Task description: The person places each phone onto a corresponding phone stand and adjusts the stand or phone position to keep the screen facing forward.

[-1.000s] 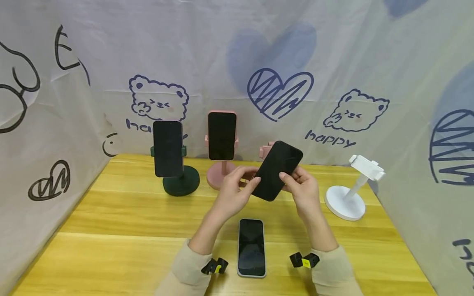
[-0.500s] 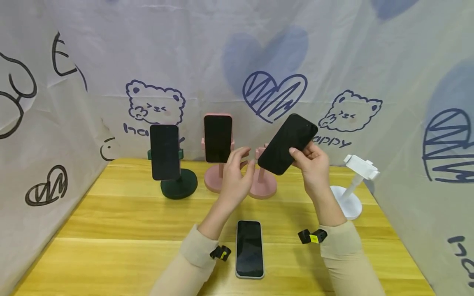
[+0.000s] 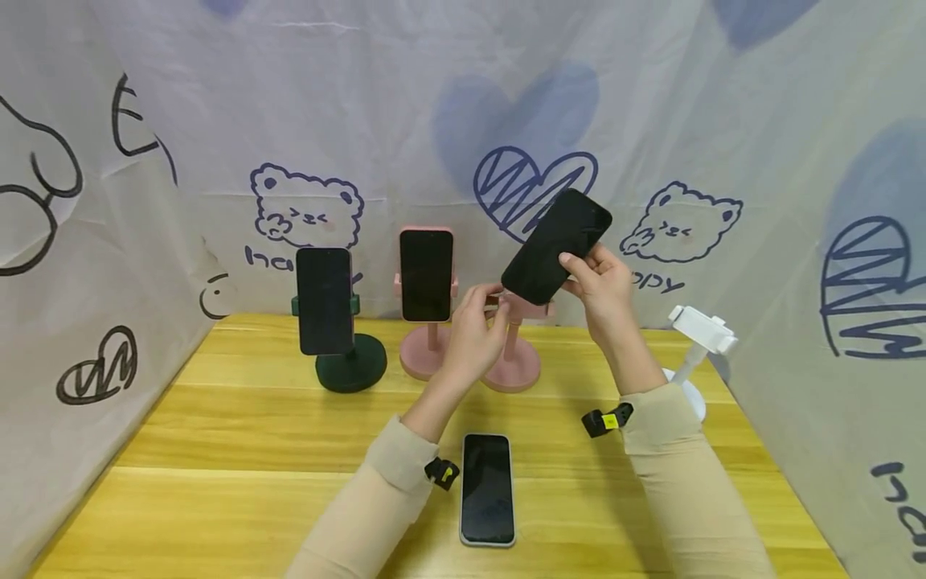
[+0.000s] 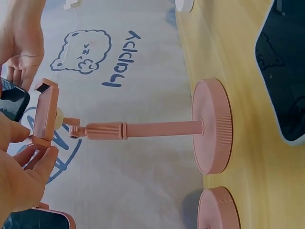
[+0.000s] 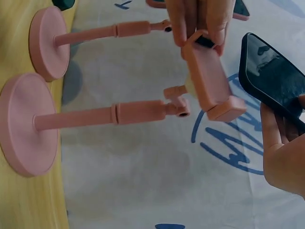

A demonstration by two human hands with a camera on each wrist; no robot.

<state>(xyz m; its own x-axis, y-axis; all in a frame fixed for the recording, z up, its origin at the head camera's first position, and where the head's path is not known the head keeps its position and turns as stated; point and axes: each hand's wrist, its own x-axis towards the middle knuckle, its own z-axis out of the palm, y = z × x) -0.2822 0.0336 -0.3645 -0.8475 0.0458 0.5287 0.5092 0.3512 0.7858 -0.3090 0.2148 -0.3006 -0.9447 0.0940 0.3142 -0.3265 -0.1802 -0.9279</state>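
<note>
My right hand holds a black smartphone by its right edge, thumb over the dark screen. The phone is tilted in the air, above and apart from a pink phone stand in the right wrist view. My left hand pinches one end of that stand's clamp between thumb and fingers. Nothing lies in the clamp, and its far end stays free in the right wrist view. The stand's round base rests on the table.
To the left, a second pink stand and a dark green stand each carry an upright phone. A white stand is at the right, partly behind my right arm. Another phone lies on the wooden table between my forearms.
My left hand has let go of the phone and moved to the pink stand's clamp. My right hand has lifted the phone up and away from the table.
</note>
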